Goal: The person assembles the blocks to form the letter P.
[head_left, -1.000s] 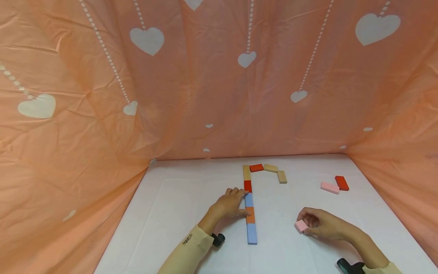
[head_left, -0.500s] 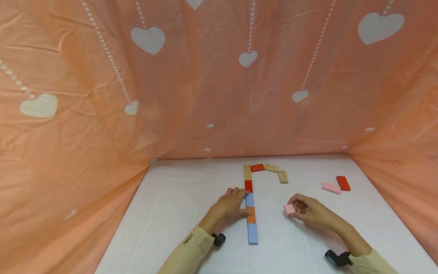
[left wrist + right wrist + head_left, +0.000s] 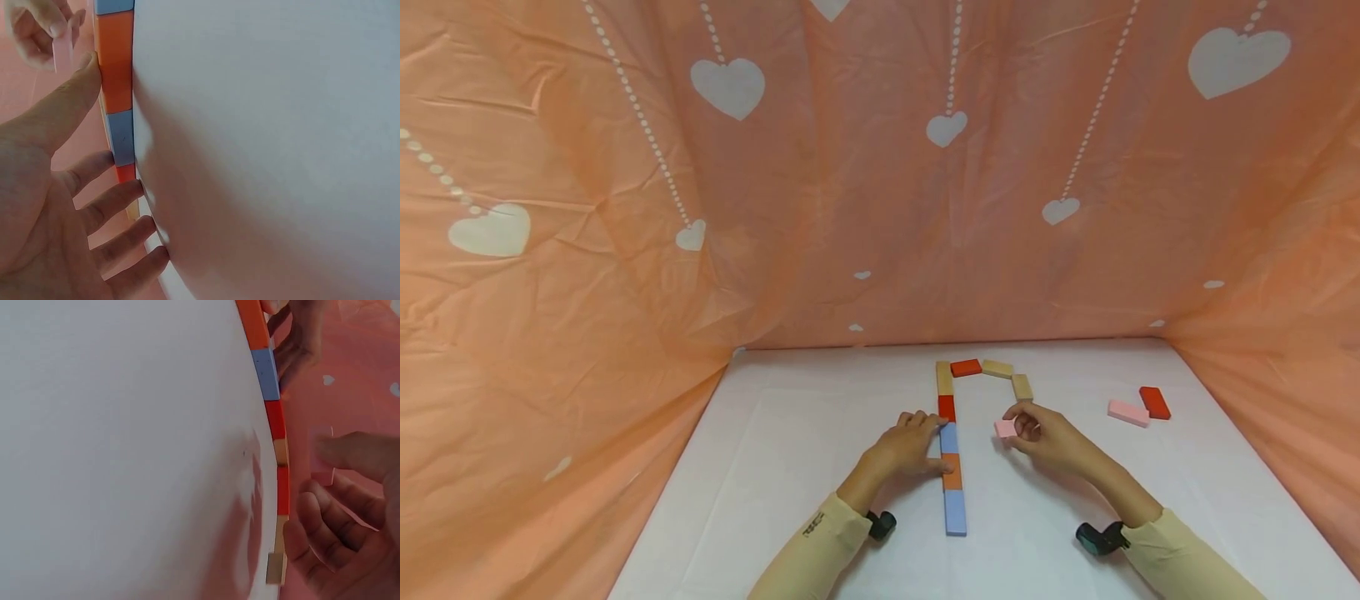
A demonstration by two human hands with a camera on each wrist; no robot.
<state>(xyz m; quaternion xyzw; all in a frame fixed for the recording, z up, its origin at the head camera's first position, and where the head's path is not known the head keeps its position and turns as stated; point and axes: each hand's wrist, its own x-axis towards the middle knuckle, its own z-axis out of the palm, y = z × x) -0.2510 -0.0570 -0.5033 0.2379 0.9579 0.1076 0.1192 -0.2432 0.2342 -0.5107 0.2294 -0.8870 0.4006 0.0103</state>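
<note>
A straight row of flat wooden blocks runs away from me: a near blue block (image 3: pixel 955 514), an orange block (image 3: pixel 952 479), a far blue block (image 3: pixel 949 439), a red block (image 3: pixel 947 407) and a plain wood block (image 3: pixel 944 377). My left hand (image 3: pixel 901 450) rests along the row's left side, fingers spread, its thumb at the orange block (image 3: pixel 117 62). Between thumb and fingers, my right hand (image 3: pixel 1054 440) pinches a pink block (image 3: pixel 1004 428). In the right wrist view this pink block (image 3: pixel 322 456) is held off the table, right of the row.
From the row's far end, a red block (image 3: pixel 966 367) and two plain wood blocks (image 3: pixel 997 368) curve to the right. Another pink block (image 3: pixel 1128 412) touches a red block (image 3: pixel 1154 403) at the table's right. An orange heart-print curtain (image 3: pixel 820 250) encloses the white table (image 3: pixel 775 467).
My right hand has carried the pink block leftward and away from me, closer to the row and the curve's end. The left hand has stayed in place.
</note>
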